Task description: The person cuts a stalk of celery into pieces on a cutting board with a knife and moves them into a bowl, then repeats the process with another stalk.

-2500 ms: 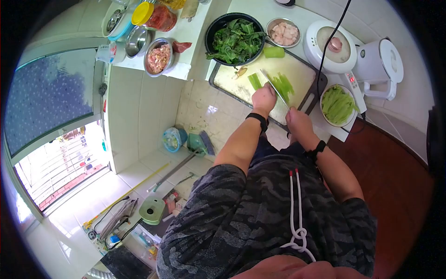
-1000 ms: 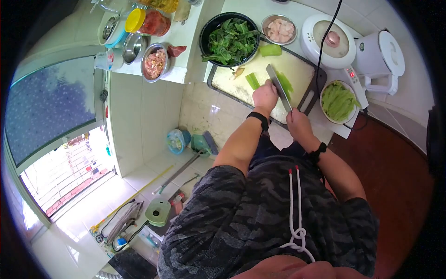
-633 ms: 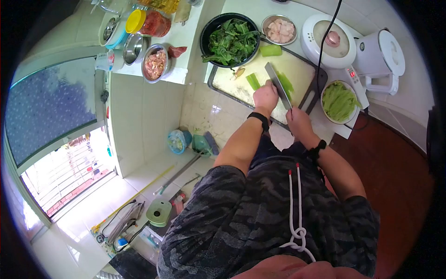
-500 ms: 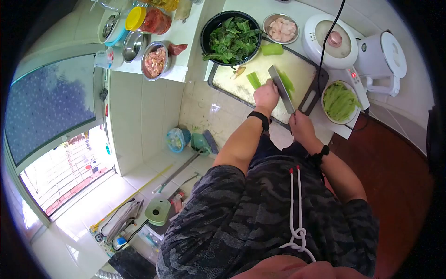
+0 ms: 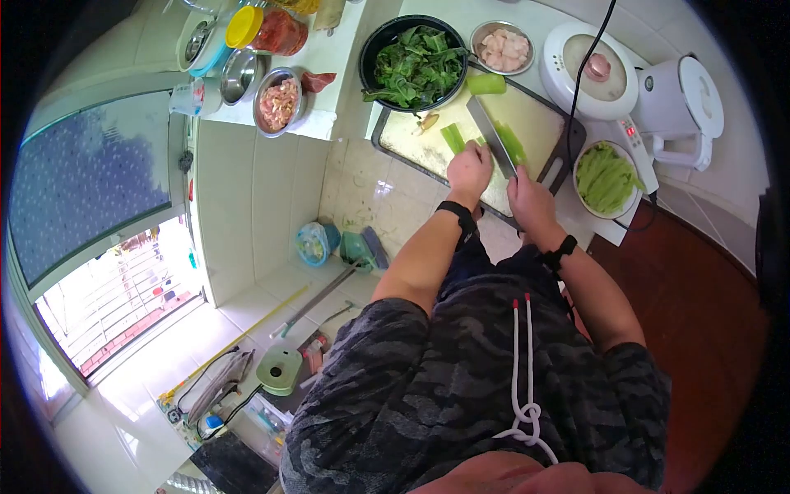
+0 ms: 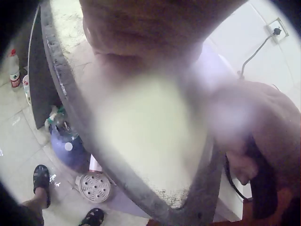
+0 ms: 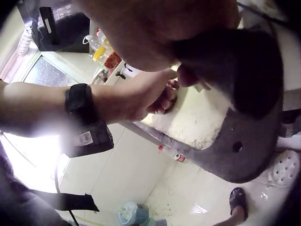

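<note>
My right hand [image 5: 533, 202] grips a cleaver [image 5: 492, 136], its broad blade slanting forward over the cutting board [image 5: 411, 148]. In the right wrist view, the dark handle [image 7: 256, 70] runs out below that hand. My left hand [image 5: 469, 171] holds green vegetable slices [image 5: 453, 138] against the board with bent fingers, close to the blade's left side; its fingertips are mostly hidden in the head view. Cut green strips [image 5: 510, 144] lie just right of the blade. A green stem chunk [image 5: 485, 84] sits at the board's far edge, and small pale pieces [image 5: 426, 123] lie at the left.
Behind the board stand a pan of leafy greens [image 5: 415, 66] and a bowl of pale meat [image 5: 502, 49]. On the right are a bowl of green slices [image 5: 607, 181], a white cooker [image 5: 588, 74] and a kettle [image 5: 679, 111]. A black cable [image 5: 588, 58] hangs over the board's right side.
The cleaver and my right hand have moved forward along the board over the last half second. My left hand stays on the slices. The blade's face shows broader than 2.5 seconds ago.
</note>
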